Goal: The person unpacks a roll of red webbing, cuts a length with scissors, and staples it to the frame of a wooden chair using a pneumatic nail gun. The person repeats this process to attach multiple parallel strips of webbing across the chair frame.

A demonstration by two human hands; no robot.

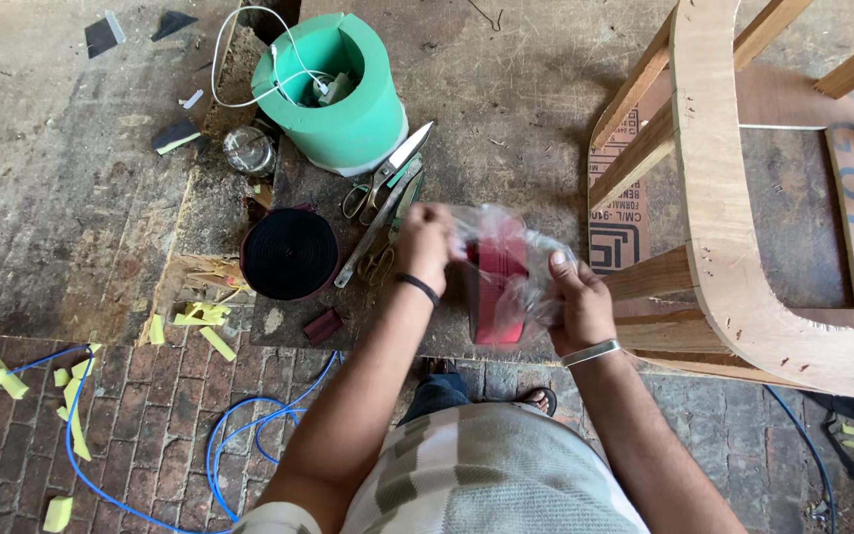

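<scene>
Red packet (499, 282) in a clear plastic bag (516, 267) sits between both hands, held up in the air just right of the scissors (384, 203) that lie on the worn floor. Left hand (425, 245) pinches the bag's upper left edge with fingers closed on the film; a dark band circles that wrist. Right hand (575, 297) grasps the bag's right side, film bunched under the fingers, a metal bracelet on its wrist.

Up and left of the scissors stands a green tub (333, 94) with a white cable trailing out of it. Down and left of them lies a black coiled roll (291, 253), and further down that way yellow foam scraps (200, 318) and a blue cord (239, 435) spread over the brick paving. Well to the right of the scissors rises a bare wooden chair frame (724, 198).

Risks, as I judge them: the film looks thin and crumpled, so the 2 hands pulling apart too hard could split it and drop the packet. A slip would likely send it toward the open scissor blades or the grit below. The frame stands close to the right elbow and could be knocked.
</scene>
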